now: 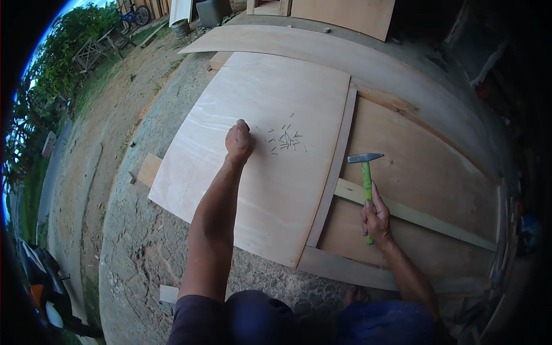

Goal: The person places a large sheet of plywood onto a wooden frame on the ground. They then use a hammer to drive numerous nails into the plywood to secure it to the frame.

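Observation:
My right hand [376, 219] is wrapped round the green handle of a hammer [366, 172], whose steel head is raised over the framed panel [425, 158]. My left hand [239, 141] is closed in a fist above a pale plywood sheet [207, 155]. Something small and dark shows at its fingers, too little to name. To the right of that fist, a scattered heap of nails [287, 140] lies on the sheet. The sheet's right edge meets the wooden frame of the panel.
A greenish wooden crosspiece [414, 214] spans the framed panel. Behind lies a long curved-looking plywood sheet [276, 37]. Wood blocks [149, 169] stick out under the left edge. Rough concrete [132, 230] surrounds the work. A motorcycle [49, 282] stands at lower left, a bicycle [135, 15] far off.

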Demonstrator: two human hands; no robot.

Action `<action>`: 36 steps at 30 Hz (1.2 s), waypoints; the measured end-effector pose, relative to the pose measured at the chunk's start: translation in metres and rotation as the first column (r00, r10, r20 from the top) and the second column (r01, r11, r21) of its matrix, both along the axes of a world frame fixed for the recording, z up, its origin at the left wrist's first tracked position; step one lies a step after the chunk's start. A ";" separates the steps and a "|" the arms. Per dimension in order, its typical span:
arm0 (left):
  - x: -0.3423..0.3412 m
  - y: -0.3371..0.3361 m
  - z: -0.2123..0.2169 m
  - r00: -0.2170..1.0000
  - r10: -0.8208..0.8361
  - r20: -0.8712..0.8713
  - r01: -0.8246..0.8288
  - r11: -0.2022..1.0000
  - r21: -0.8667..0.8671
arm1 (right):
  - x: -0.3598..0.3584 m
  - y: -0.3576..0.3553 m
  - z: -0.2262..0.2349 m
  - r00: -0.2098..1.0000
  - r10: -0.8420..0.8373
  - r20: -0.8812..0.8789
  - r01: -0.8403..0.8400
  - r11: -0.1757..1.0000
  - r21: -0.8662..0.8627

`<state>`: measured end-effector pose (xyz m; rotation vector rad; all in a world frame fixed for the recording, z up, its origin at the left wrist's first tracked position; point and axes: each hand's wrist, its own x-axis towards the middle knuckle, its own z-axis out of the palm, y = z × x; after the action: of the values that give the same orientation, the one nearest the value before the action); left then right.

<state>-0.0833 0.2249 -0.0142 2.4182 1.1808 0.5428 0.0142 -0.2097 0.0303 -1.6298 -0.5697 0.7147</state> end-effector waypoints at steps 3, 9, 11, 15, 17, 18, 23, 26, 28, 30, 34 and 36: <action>-0.010 -0.007 -0.003 0.989 -0.037 -0.142 0.061 0.985 0.164 | 0.003 0.003 0.005 0.999 0.052 0.009 -0.052 0.998 0.019; -0.028 -0.118 0.018 0.872 0.032 0.488 0.350 0.656 -0.669 | -0.006 0.017 0.022 0.983 0.122 0.139 -0.111 0.990 -0.084; -0.041 -0.156 0.023 0.784 0.172 0.596 0.485 0.429 -0.762 | -0.011 0.027 0.024 0.982 0.179 0.066 -0.171 0.980 -0.105; -0.051 -0.211 0.042 0.733 0.206 0.649 0.629 0.160 -0.761 | -0.032 0.042 0.034 0.979 0.203 0.013 -0.199 0.969 -0.146; -0.050 -0.225 0.048 0.744 0.188 0.641 0.631 0.113 -0.767 | -0.038 0.051 0.026 0.989 0.149 0.008 -0.149 0.989 -0.013; -0.050 -0.228 0.046 0.741 0.179 0.647 0.643 0.088 -0.761 | -0.037 0.054 0.026 0.988 0.151 -0.015 -0.151 0.988 0.007; -0.058 -0.233 0.056 0.772 0.217 0.598 0.612 0.002 -0.791 | -0.041 0.056 0.032 0.985 0.172 0.018 -0.170 0.984 -0.060; -0.062 -0.228 0.057 0.817 -0.122 0.564 0.559 0.408 -0.722 | -0.041 0.053 0.017 0.934 0.190 0.301 -0.189 0.981 -0.032; -0.068 -0.229 0.048 0.785 -0.227 0.577 0.602 0.502 -0.621 | -0.045 0.053 0.009 0.905 0.207 0.371 -0.192 0.978 -0.076; -0.075 -0.234 0.042 0.772 -0.253 0.583 0.607 0.566 -0.558 | -0.050 0.055 0.009 0.895 0.222 0.388 -0.198 0.975 -0.102; -0.080 -0.246 0.046 0.789 -0.326 0.521 0.562 0.725 -0.398 | -0.056 0.057 0.008 0.901 0.222 0.372 -0.188 0.974 -0.125; -0.083 -0.248 0.044 0.788 -0.414 0.455 0.563 0.784 -0.262 | -0.060 0.057 0.005 0.896 0.228 0.381 -0.189 0.972 -0.136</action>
<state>-0.1660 -0.0228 0.0294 2.0344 0.3968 0.5098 -0.0456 -0.1526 0.0357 -1.8349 -1.0290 0.5744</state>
